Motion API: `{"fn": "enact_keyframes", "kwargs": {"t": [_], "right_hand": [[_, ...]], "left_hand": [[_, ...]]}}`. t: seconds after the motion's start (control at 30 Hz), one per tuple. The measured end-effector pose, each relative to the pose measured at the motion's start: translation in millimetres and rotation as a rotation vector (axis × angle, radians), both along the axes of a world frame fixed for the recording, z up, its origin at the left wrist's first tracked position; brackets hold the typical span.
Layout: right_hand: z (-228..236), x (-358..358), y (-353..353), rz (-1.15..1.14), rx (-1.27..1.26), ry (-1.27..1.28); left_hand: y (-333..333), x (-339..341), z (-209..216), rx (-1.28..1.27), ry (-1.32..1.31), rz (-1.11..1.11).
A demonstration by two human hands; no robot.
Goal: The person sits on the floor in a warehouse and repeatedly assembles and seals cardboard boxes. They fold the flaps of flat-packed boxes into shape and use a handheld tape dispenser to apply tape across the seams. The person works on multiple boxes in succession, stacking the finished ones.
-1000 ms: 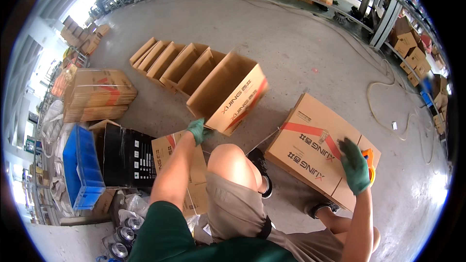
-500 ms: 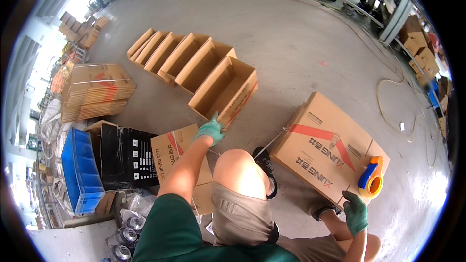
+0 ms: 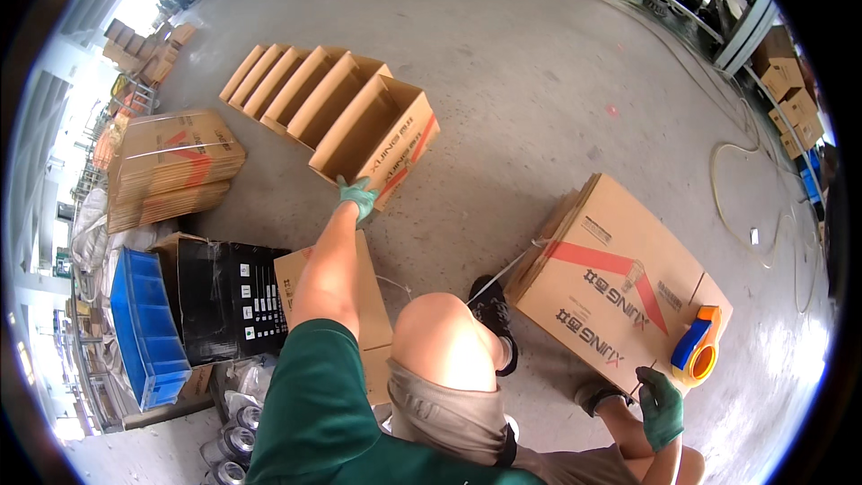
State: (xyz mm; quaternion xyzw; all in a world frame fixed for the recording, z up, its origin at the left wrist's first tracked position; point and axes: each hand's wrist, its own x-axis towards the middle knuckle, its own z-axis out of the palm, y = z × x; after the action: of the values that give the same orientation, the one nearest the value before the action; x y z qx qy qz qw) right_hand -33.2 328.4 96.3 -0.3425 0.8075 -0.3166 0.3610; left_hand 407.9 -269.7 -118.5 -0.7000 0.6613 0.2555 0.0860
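My left hand (image 3: 359, 198), in a green glove, reaches forward and grips the near bottom corner of an open cardboard box (image 3: 395, 145). This box is the nearest in a slanting row of upright, open boxes (image 3: 301, 90) on the floor. My right hand (image 3: 662, 407), also gloved, is closed around a thin dark tool (image 3: 639, 384) whose exact kind is unclear. It hovers beside a stack of flattened cartons (image 3: 620, 278) at the right. An orange and blue tape dispenser (image 3: 697, 348) lies on the stack's near right corner.
Another strapped stack of flattened cartons (image 3: 175, 166) stands at left. Nearer are a blue plastic bin (image 3: 148, 328), a black box (image 3: 235, 296) and flat cardboard (image 3: 373, 301) beside my leg. Tape rolls (image 3: 235, 442) sit at lower left. A hose (image 3: 718, 166) trails across the right floor.
My left hand has moved forward and left, and the nearest open box has shifted with it, closer against the row. My right hand has stayed by the carton stack; the thin tool now shows.
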Motion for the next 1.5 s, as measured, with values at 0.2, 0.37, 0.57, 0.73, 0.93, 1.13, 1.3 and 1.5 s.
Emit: {"fn": "enact_keyframes", "kwargs": {"t": [0.2, 0.37, 0.57, 0.73, 0.93, 1.13, 1.3, 1.5], "right_hand": [[22.8, -10.1, 1.1, 0.125, -0.019, 0.317], [23.4, -47.0, 11.1, -0.001, 0.12, 0.656], [19.0, -67.8, -5.1, 0.299, 0.629, 0.754], [-40.0, -103.9, 17.7, 0.206, 0.374, 0.635], [-35.4, -94.7, 14.2, 0.166, 0.322, 0.659], [-38.1, -99.6, 21.6, 0.135, 0.222, 0.643], [-25.4, -103.1, 20.0, 0.016, 0.176, 0.66], [-10.0, -107.6, 27.0, -0.125, 0.255, 0.565]], "left_hand": [[4.6, 18.5, 19.6, -0.173, -0.172, -0.217], [41.5, -104.4, 96.9, 0.009, 0.204, -0.514], [149.5, -260.6, 154.9, 0.378, 0.382, -0.773], [229.0, -315.6, 151.4, 0.24, 0.128, -0.81], [213.8, -292.7, 101.0, 0.196, 0.386, -0.541], [231.7, -322.1, 137.4, 0.302, 0.577, -0.186], [223.4, -321.5, 162.4, 0.224, 0.875, -0.352], [164.0, -265.5, 242.0, 0.106, 0.944, -0.297]]}}
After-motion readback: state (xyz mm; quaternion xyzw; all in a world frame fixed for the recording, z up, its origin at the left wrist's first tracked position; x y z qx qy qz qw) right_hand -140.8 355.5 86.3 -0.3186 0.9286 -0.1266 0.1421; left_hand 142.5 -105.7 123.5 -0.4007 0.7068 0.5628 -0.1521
